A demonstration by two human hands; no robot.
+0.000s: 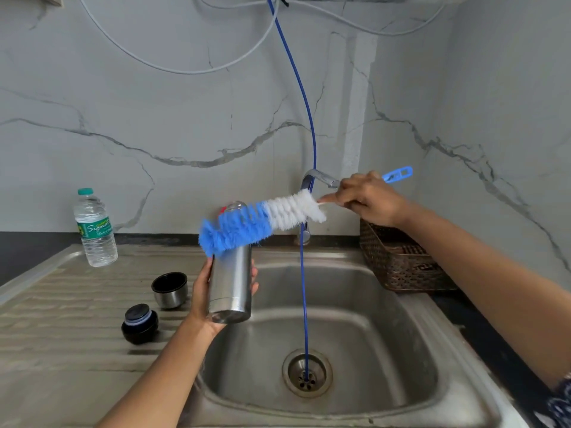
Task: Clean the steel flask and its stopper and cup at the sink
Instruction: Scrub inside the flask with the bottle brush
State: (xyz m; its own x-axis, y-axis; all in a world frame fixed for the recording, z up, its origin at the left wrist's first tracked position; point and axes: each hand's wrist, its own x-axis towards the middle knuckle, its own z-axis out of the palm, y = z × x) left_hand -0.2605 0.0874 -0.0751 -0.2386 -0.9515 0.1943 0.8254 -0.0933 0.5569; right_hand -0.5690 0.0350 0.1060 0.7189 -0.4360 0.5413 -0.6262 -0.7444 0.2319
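Two grips work above the sink [386,319]. The left grip [202,293] curls round the steel flask [231,282], holding it roughly upright over the basin's left edge. The right grip [367,197] pinches the handle of a bottle brush [241,225], whose bristles cross the flask's neck, perhaps touching it. The cup [170,288] and stopper [139,323] stand on the ribbed worktop [61,319] to the left.
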